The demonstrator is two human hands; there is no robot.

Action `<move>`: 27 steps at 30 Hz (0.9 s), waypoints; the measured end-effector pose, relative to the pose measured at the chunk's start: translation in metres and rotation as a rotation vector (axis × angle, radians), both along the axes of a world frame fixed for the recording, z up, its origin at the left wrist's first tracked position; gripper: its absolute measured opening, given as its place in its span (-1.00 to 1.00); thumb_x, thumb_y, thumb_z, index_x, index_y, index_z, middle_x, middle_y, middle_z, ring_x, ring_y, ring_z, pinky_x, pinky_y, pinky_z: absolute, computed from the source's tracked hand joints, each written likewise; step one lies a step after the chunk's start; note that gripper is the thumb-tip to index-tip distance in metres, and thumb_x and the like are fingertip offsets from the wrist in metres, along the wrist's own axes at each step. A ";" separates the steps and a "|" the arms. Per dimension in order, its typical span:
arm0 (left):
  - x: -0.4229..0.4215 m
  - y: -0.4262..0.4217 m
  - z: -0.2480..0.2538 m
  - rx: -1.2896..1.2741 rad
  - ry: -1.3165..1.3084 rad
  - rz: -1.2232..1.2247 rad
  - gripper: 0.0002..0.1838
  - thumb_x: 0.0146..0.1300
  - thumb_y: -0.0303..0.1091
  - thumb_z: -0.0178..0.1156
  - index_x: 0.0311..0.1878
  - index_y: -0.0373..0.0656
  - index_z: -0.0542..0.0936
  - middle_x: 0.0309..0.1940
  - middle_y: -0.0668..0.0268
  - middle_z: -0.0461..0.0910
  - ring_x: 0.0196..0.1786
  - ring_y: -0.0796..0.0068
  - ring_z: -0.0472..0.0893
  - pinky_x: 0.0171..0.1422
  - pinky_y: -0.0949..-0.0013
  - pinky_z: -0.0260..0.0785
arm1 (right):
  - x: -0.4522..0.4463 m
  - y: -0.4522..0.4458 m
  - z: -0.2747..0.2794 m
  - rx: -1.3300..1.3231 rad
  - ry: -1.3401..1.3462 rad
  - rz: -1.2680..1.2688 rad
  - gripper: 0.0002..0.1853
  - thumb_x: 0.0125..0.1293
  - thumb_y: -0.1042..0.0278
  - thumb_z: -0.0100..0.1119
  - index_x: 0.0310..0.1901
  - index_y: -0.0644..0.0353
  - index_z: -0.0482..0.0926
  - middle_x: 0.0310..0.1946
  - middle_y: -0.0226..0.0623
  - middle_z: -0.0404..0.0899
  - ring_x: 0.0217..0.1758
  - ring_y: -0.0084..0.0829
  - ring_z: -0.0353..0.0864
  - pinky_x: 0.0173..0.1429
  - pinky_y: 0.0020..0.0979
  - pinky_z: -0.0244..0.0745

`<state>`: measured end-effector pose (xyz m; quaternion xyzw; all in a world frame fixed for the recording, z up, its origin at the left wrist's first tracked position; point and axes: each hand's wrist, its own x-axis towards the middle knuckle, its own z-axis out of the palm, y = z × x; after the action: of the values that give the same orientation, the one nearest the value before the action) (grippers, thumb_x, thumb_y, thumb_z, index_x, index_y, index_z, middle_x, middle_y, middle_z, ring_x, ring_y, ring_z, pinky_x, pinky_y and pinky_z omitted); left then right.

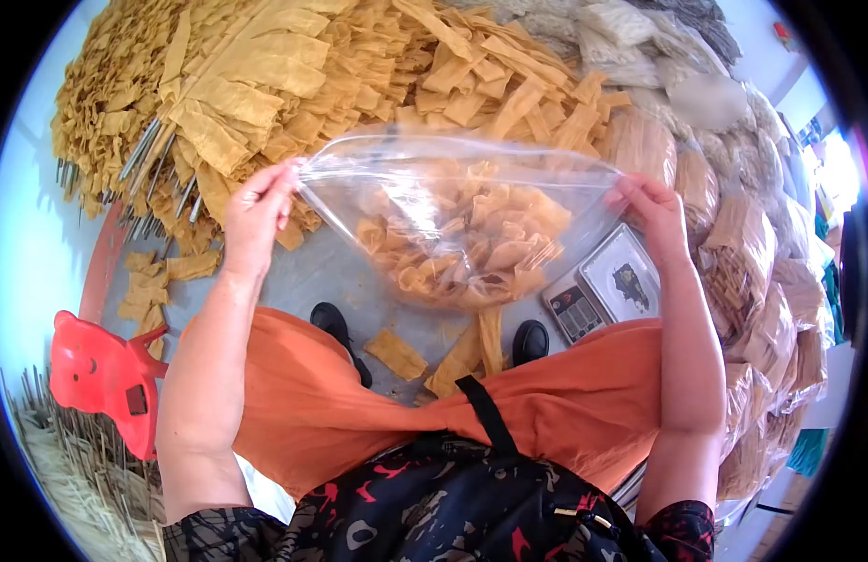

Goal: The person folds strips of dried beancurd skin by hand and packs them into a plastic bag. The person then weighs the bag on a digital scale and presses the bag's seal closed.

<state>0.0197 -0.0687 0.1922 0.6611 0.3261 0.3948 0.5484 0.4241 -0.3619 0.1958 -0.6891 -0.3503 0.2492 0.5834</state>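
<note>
A clear plastic bag (pixel 584 187) is stretched wide in front of me, its mouth toward the far side. Inside lie crumpled yellow-brown dried sheets (pixel 490 234), gathered in the lower part. My left hand (pixel 263 206) pinches the bag's left upper corner between thumb and fingers. At the opposite corner, my right hand (pixel 651 211) grips the plastic the same way. Below my right wrist, a digital scale (pixel 621 276) with a keypad sits on the floor, partly hidden by my arm and trouser leg.
A tall heap of yellow dried sheets (pixel 256 84), with metal rods poking out, fills the far side. Filled bags (pixel 738 234) are stacked on the right. A red bear-shaped plastic piece (pixel 102 379) stands at left. Loose sheets (pixel 397 353) lie on the floor between my shoes.
</note>
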 end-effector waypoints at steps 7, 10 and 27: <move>-0.046 0.030 0.020 -0.040 -0.104 0.254 -0.66 0.41 -0.07 0.15 0.08 -0.09 0.58 -0.14 0.43 0.58 -0.30 0.75 0.52 -0.34 0.69 0.36 | 0.042 -0.010 -0.019 -0.151 0.126 -0.001 -0.85 0.40 0.25 0.17 -0.24 0.13 0.59 -0.47 -0.53 0.54 -0.37 -0.63 0.54 -0.13 -0.56 0.48; -0.004 -0.009 0.020 -0.029 0.030 -0.017 -0.53 0.44 0.01 0.08 0.28 -0.04 0.46 0.03 0.36 0.53 -0.02 0.56 0.57 -0.05 0.51 0.50 | 0.046 -0.007 -0.019 -0.116 0.152 -0.037 -0.85 0.41 0.23 0.17 -0.23 0.11 0.59 -0.46 -0.55 0.54 -0.35 -0.66 0.54 -0.13 -0.57 0.50; 0.078 -0.079 -0.019 0.294 0.056 -0.354 -0.74 0.38 -0.37 0.19 0.06 -0.26 0.62 -0.07 0.33 0.61 -0.10 0.63 0.55 0.08 0.49 0.44 | 0.060 -0.062 -0.018 -0.204 0.105 -0.017 -0.76 0.43 0.18 0.14 -0.11 0.18 0.63 -0.22 -0.42 0.66 -0.13 -0.58 0.61 0.06 -0.49 0.51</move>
<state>0.0980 -0.1478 0.1732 0.7916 0.1592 0.3170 0.4976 0.4838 -0.4236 0.1781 -0.7338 -0.2865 0.3142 0.5299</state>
